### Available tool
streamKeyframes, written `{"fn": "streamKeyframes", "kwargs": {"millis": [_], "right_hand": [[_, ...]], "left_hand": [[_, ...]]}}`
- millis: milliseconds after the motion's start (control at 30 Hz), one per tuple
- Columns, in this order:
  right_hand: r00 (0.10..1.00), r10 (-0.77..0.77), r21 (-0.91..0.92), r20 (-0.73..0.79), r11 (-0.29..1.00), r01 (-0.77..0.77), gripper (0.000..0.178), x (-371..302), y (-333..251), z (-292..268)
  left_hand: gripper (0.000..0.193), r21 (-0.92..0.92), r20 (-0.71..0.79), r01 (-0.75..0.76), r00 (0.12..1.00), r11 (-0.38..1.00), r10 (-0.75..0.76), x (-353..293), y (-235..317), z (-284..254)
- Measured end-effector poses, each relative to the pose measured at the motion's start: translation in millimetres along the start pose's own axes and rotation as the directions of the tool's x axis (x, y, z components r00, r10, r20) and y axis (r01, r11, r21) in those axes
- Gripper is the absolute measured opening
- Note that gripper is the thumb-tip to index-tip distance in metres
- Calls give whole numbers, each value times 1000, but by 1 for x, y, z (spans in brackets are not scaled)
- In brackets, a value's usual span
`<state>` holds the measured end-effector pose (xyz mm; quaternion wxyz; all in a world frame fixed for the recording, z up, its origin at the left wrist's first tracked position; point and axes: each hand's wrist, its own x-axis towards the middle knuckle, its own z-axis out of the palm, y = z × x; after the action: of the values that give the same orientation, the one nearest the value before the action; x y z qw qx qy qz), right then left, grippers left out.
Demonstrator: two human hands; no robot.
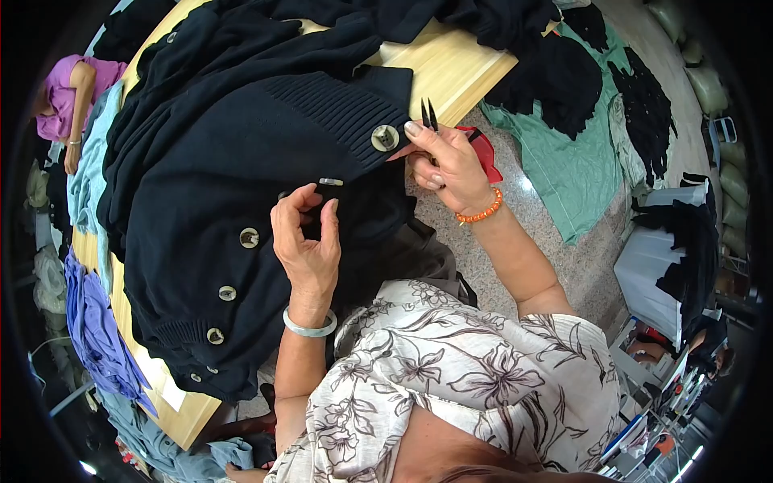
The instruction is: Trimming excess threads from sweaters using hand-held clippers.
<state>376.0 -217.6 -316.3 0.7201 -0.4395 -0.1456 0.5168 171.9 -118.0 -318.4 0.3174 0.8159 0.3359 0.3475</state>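
Note:
A black knitted cardigan (209,161) with ribbed edges and large pale-rimmed buttons is spread over the table and hangs off its near edge. My left hand (307,241) has its fingers and thumb curled on the front edge, just below a button (330,182) seen almost side-on. My right hand (452,165) keeps a pair of black thread snips (428,115) in its grip, blades pointing away from me. Its thumb and finger are also at the cardigan's ribbed corner, beside another button (385,138). More buttons (249,237) run down the cardigan's front.
The wooden table (451,68) carries more dark garments, with purple cloth (97,314) along its left edge. Green cloth (564,153) with dark garments lies on the floor at right, near a grey-white bin (656,241). Another person in pink (68,97) is at far left.

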Motion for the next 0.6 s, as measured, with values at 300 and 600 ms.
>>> {"fn": "streamKeyframes", "kwargs": {"millis": [300, 600], "right_hand": [[999, -35, 53, 0, 998, 35, 19, 6, -13, 5], [984, -179, 14, 6, 984, 179, 12, 7, -10, 4]], "left_hand": [[32, -791, 558, 612, 734, 19, -388, 15, 6, -8], [34, -766, 620, 510, 747, -392, -239, 13, 10, 22]]}}
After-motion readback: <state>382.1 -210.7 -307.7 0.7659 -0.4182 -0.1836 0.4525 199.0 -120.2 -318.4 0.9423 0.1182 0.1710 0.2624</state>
